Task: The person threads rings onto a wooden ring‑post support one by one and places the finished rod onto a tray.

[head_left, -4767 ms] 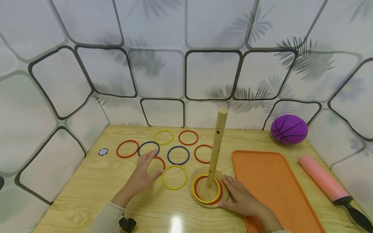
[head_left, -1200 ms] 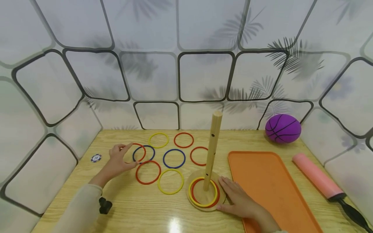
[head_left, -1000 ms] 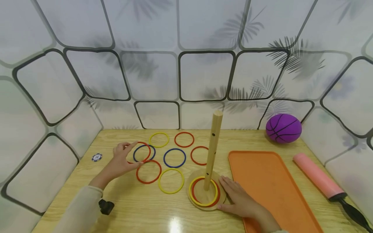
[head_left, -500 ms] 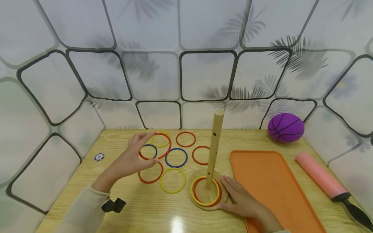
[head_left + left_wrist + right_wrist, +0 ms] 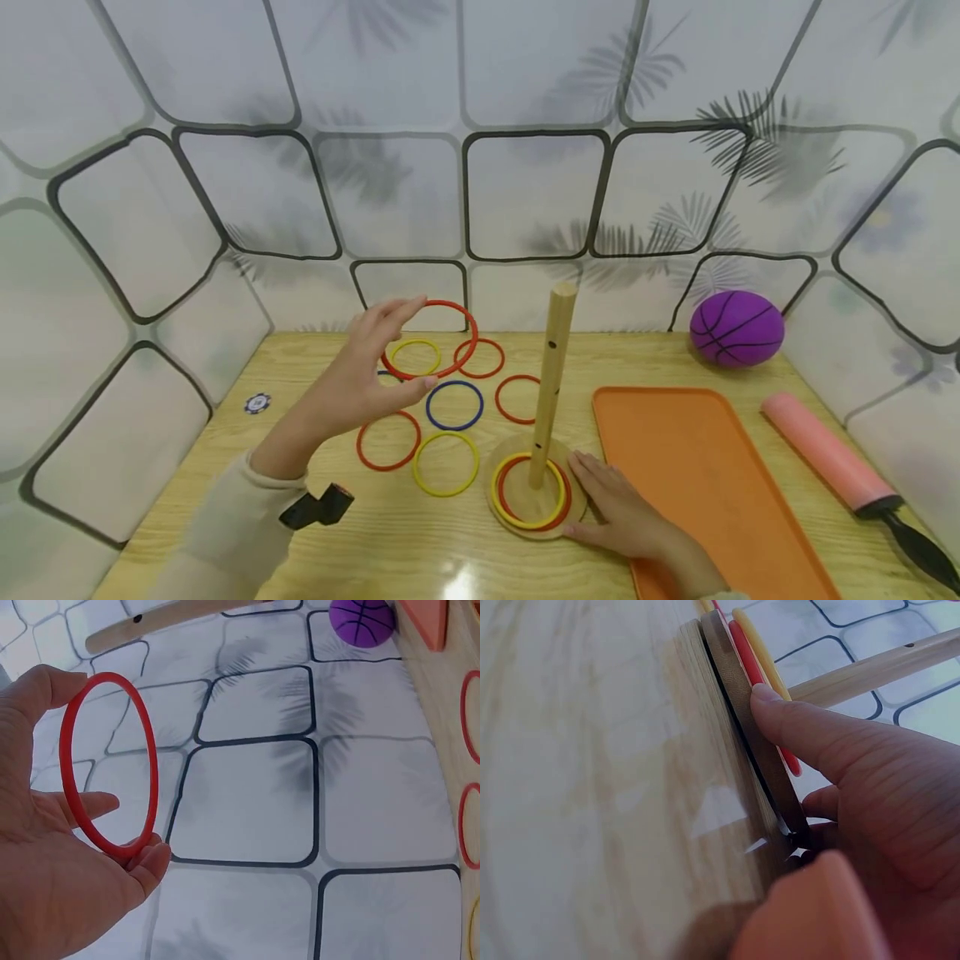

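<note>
Raised above the table, my left hand (image 5: pixel 352 379) pinches a red ring (image 5: pixel 475 333) between thumb and fingers. In the left wrist view that red ring (image 5: pixel 154 765) spans from thumb to fingertips. My right hand (image 5: pixel 626 517) holds the rim of the round base of a wooden ring-toss stand (image 5: pixel 553 367). The right wrist view shows the thumb on the edge of the base (image 5: pixel 739 694). A yellow ring (image 5: pixel 528 527) and a red one lie around the upright post on the base. Loose red, yellow and blue rings (image 5: pixel 454 429) lie to the left; one blue ring is mostly hidden.
An orange tray (image 5: pixel 697 467) lies right of the stand, partly under the right forearm. Beyond it are a purple ball (image 5: pixel 737 328) and a pink hand pump (image 5: pixel 828 454). At far left lies a poker chip (image 5: pixel 257 403). Patterned walls enclose the table's back and sides.
My left hand took hold of the leftmost red ring, lifted it off the table and carried it up and right, over the other rings. My right hand has stayed at the base.
</note>
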{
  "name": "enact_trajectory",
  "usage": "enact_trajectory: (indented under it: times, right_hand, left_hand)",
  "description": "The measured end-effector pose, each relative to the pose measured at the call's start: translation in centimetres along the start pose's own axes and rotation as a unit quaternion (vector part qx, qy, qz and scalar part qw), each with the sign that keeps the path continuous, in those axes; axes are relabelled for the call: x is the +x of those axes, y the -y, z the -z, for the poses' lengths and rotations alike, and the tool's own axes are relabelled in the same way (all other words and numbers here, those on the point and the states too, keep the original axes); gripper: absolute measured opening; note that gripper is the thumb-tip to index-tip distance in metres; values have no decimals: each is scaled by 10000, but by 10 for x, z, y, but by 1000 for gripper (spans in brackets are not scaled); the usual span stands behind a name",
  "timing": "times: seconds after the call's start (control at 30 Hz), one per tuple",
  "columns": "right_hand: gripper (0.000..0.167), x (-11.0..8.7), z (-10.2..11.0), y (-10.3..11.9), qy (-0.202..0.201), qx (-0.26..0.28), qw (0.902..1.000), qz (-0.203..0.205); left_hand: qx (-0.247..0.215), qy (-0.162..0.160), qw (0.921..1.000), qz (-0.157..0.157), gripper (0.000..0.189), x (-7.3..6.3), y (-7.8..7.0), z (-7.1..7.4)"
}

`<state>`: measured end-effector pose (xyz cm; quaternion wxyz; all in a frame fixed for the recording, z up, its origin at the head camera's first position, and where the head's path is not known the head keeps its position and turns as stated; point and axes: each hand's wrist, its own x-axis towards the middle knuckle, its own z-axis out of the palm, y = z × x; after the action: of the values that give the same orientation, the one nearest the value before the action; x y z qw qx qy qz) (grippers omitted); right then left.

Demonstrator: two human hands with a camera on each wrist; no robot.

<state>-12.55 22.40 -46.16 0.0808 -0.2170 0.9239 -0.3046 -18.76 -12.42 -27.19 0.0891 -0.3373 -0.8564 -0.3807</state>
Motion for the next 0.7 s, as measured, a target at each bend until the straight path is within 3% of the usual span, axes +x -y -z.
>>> enact_trajectory:
  times: [0.4, 0.7]
  right_hand:
    - [92, 1, -1, 1, 18, -48, 9999, 109]
    - [92, 1, 0, 1, -13, -10, 9999, 114]
  left_hand:
    - [-351, -456, 9963, -635, 81, 14, -34, -7]
    - [-366, -623, 9934, -893, 82, 29, -54, -8]
